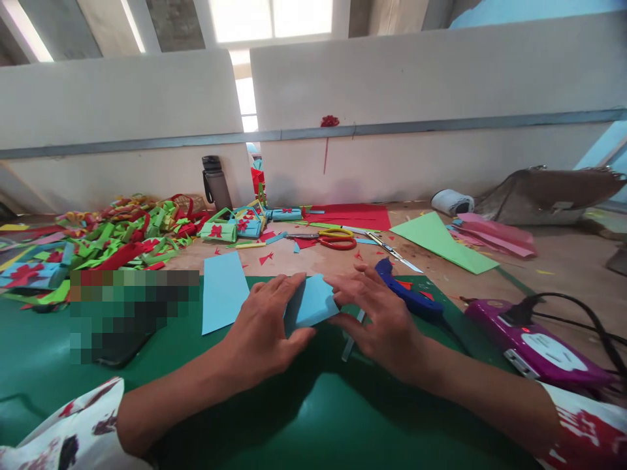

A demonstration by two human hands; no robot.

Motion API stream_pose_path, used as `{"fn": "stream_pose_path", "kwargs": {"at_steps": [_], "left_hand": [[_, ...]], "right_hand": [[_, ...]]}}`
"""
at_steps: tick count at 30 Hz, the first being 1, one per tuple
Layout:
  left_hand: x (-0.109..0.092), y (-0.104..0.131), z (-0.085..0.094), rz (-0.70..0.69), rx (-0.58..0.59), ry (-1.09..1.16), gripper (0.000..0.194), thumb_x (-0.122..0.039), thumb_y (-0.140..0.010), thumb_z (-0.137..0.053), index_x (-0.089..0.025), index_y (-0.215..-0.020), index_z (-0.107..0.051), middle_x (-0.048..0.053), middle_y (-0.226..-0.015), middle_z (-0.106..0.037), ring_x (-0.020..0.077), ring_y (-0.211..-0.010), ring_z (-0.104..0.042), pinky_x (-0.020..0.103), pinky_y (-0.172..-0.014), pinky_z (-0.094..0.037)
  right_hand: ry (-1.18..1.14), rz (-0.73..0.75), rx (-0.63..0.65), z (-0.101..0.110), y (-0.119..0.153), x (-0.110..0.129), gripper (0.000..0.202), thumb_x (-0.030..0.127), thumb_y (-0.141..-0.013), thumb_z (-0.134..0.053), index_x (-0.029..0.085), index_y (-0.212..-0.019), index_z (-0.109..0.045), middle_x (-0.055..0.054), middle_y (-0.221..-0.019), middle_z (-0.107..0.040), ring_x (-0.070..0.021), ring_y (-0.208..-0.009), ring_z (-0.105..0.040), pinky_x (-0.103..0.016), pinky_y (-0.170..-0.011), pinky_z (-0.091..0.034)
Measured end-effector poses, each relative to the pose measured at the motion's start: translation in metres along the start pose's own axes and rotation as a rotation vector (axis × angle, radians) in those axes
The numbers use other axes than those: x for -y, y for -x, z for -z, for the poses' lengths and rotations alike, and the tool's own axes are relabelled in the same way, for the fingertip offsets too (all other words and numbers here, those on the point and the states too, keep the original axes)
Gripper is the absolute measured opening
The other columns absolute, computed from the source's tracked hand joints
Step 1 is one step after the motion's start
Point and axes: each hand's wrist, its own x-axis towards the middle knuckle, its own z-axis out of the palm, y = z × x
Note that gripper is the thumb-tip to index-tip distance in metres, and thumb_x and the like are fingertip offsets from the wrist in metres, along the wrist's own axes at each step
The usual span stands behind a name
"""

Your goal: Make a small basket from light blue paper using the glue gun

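Observation:
Between my two hands is a folded piece of light blue paper [313, 301], raised a little over the green mat. My left hand [267, 320] grips its left side, thumb in front and fingers behind. On the right side, my right hand [379, 316] pinches the paper's edge between thumb and fingers. A flat light blue sheet [224, 294] lies on the mat just left of my left hand. Beside my right hand rests a blue glue gun [414, 297], and a clear glue stick [349, 346] shows partly beneath that hand.
Scissors [337, 240] and a craft knife [394, 251] lie beyond my hands. Finished paper bags [218, 230] and a heap of coloured paper pieces [142, 228] fill the left. A purple power strip [536, 343] with a black cable sits right. A dark bottle [215, 183] stands behind.

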Motion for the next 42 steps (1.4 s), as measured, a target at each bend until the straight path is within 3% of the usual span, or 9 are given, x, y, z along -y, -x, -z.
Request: {"fn": "stream_pose_path", "kwargs": {"at_steps": [8,13,20,23,30,35,42], "left_hand": [[0.004,0.002,0.000,-0.073,-0.033,-0.067,0.052,-0.019,-0.075,-0.054,-0.018,-0.125,-0.040,0.011,-0.117,-0.056,0.0273,-0.105,-0.053,0.044,-0.087,-0.041],[0.003,0.002,-0.006,-0.114,-0.071,-0.078,0.058,-0.025,-0.075,-0.058,-0.018,-0.128,-0.036,0.011,-0.117,-0.055,0.0272,-0.106,-0.052,0.043,-0.089,-0.041],[0.006,0.001,-0.007,-0.191,-0.169,-0.058,0.051,-0.020,-0.076,-0.055,-0.019,-0.124,-0.038,0.010,-0.114,-0.057,0.0257,-0.104,-0.053,0.041,-0.087,-0.043],[0.006,0.001,-0.007,-0.214,-0.195,-0.063,0.048,-0.019,-0.077,-0.055,-0.017,-0.123,-0.040,0.012,-0.113,-0.058,0.0261,-0.103,-0.054,0.041,-0.087,-0.043],[0.003,0.001,-0.010,-0.245,-0.195,-0.036,0.047,-0.022,-0.080,-0.057,-0.016,-0.122,-0.040,0.012,-0.112,-0.058,0.0249,-0.105,-0.053,0.038,-0.088,-0.043],[0.004,0.002,-0.007,-0.191,-0.166,0.104,0.046,-0.017,-0.079,-0.055,-0.018,-0.122,-0.038,0.011,-0.114,-0.055,0.0234,-0.105,-0.053,0.037,-0.088,-0.043],[0.013,0.008,-0.012,-0.133,-0.212,0.323,0.054,-0.008,-0.070,-0.056,-0.023,-0.117,-0.034,0.008,-0.109,-0.049,0.0217,-0.100,-0.053,0.033,-0.084,-0.046]], "right_hand": [[-0.049,-0.037,0.025,0.001,-0.001,0.004,0.049,0.016,-0.078,-0.064,0.021,-0.122,-0.043,0.000,-0.082,-0.067,-0.0177,-0.084,-0.064,-0.046,-0.103,-0.028],[-0.067,-0.032,0.017,0.000,-0.001,0.010,0.044,0.015,-0.080,-0.062,0.022,-0.119,-0.043,0.002,-0.078,-0.066,-0.0172,-0.084,-0.064,-0.046,-0.105,-0.023],[-0.092,-0.067,-0.035,0.004,-0.005,0.013,0.016,0.023,-0.076,-0.066,0.021,-0.081,-0.050,-0.001,-0.078,-0.061,-0.0201,-0.083,-0.060,-0.046,-0.093,-0.035],[-0.096,-0.044,-0.010,0.006,-0.007,0.016,0.012,0.022,-0.077,-0.064,0.020,-0.074,-0.052,-0.002,-0.077,-0.060,-0.0200,-0.083,-0.058,-0.046,-0.090,-0.036],[-0.068,0.015,0.053,0.008,-0.008,0.021,0.011,0.013,-0.080,-0.057,0.018,-0.071,-0.055,-0.002,-0.072,-0.061,-0.0177,-0.080,-0.058,-0.047,-0.093,-0.032],[-0.077,0.029,0.044,0.007,-0.007,0.018,0.012,0.008,-0.083,-0.051,0.017,-0.078,-0.056,-0.003,-0.078,-0.062,-0.0177,-0.085,-0.058,-0.046,-0.094,-0.031],[-0.042,0.048,0.000,0.010,-0.009,0.017,0.007,0.014,-0.083,-0.054,0.020,-0.082,-0.056,-0.002,-0.079,-0.064,-0.0179,-0.088,-0.057,-0.044,-0.094,-0.031]]}}
